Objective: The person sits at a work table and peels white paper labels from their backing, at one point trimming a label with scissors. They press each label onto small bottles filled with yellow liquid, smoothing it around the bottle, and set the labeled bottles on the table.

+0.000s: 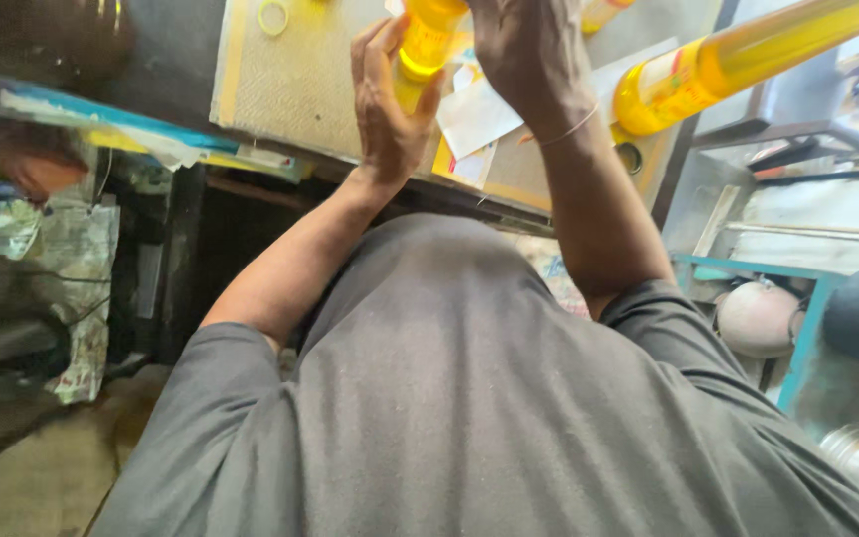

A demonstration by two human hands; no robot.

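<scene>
left hand (387, 109): fingers wrapped round the yellow bottle (428, 42)
right hand (527, 55): over the bottle top, grip hidden, cannot tell
nearby: second yellow bottle (738, 65) lying right

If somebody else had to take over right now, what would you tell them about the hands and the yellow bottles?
Left hand: wrapped around the lower part of a yellow bottle, holding it over the work table.
Right hand: on the same bottle from above; the top of the bottle is out of view, so what the fingers do there cannot be seen.
Nearby: a second yellow bottle lies on its side to the right, a yellow ring rests on the table to the left, and paper sheets lie under the hands.
Done and left: cannot tell from this view.
</scene>
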